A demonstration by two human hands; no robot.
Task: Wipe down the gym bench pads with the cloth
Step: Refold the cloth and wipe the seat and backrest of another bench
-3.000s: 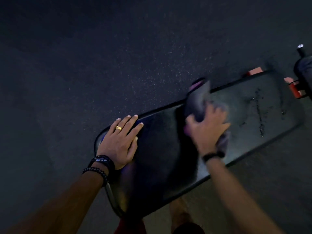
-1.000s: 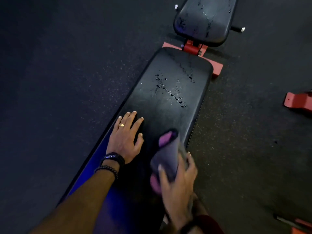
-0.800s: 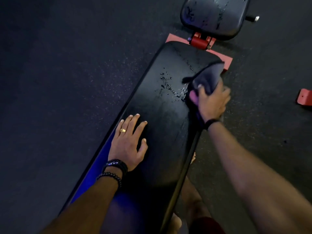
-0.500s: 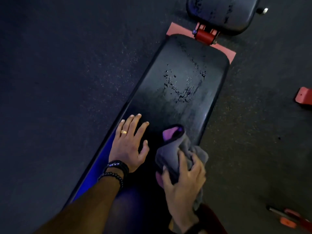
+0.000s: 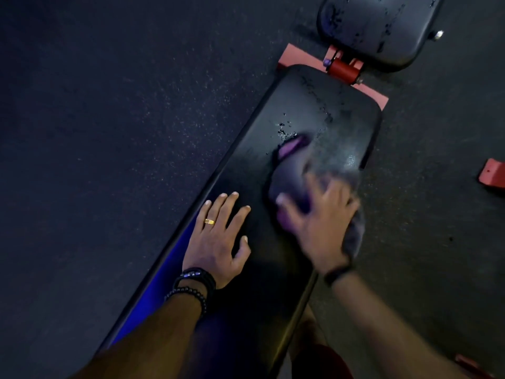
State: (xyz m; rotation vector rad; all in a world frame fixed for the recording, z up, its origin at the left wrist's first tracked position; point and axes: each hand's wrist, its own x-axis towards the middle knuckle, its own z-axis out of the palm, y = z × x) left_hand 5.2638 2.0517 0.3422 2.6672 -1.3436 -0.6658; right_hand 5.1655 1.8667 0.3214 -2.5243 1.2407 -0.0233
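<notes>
Pressing flat on the long black padded bench pad (image 5: 276,214), the left hand (image 5: 218,242) lies with fingers straight and spread, near the pad's left edge. Beside it the blurred right hand (image 5: 317,225) holds the crumpled grey-and-purple cloth (image 5: 289,173) against the pad, fingers spread over it. Droplets (image 5: 284,131) glisten just beyond the cloth; a second, shorter black seat pad (image 5: 374,26) sits past the red hinge (image 5: 343,71).

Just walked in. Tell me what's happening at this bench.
A person is wiping the long bench pad with a grey and purple cloth. The right hand holds the cloth against the pad, blurred with motion. The left hand rests flat on the pad. Droplets show just beyond the cloth, and the smaller pad looks wet too.
</notes>
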